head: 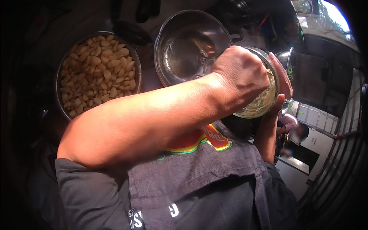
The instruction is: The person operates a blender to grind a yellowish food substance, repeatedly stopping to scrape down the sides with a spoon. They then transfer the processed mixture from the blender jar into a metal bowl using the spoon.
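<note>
My left arm reaches across to the right, and my left hand [241,67] is bent into a fist over the mouth of a glass jug [276,99]. The fist's underside is hidden, so what it may grip does not show. My right hand [281,82] wraps the jug's far right side, with the thumb near the rim. Inside the jug is a pale yellow-green paste [257,103], partly covered by my left hand. To the left of the jug stands a wide metal bowl [162,51], its shiny inside visible.
A large round metal container [139,74] full of peeled garlic cloves [99,67] stands at left. Beyond the jug, a smaller metal bowl [284,56] shows chopped greens [290,73]. Dark utensils or pans [132,31] lie at the top. Another person [289,125] is farther off at right.
</note>
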Tool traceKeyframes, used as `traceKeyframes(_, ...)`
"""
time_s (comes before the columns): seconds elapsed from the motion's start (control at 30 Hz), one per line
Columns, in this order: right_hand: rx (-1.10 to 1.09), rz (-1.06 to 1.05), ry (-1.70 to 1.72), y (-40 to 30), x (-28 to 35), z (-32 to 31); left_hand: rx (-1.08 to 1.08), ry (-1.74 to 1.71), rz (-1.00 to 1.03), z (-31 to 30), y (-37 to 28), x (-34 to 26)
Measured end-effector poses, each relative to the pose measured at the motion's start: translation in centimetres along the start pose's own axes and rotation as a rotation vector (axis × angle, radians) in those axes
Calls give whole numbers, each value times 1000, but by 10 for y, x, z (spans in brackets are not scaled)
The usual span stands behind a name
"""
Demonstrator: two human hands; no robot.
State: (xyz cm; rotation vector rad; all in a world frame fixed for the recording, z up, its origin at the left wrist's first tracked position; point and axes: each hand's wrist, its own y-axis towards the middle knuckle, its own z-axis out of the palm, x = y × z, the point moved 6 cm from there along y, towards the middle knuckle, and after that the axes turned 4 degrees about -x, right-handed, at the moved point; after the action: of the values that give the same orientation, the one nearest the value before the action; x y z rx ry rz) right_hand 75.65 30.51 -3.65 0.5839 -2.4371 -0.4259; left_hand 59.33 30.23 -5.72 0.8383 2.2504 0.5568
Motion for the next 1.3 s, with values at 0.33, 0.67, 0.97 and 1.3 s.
traceKeyframes(0.33,-9,-115,-9,1,0,-4,143,241,176,21,-20,-18)
traceKeyframes(0.67,0,82,110,4,-10,-4,-51,228,224,26,-10,-34)
traceKeyframes(0.97,-16,148,277,-2,-22,-6,237,-26,-131,21,-13,-8)
traceKeyframes(1.3,-126,97,228,-2,-18,-7,601,-194,-84,25,9,5)
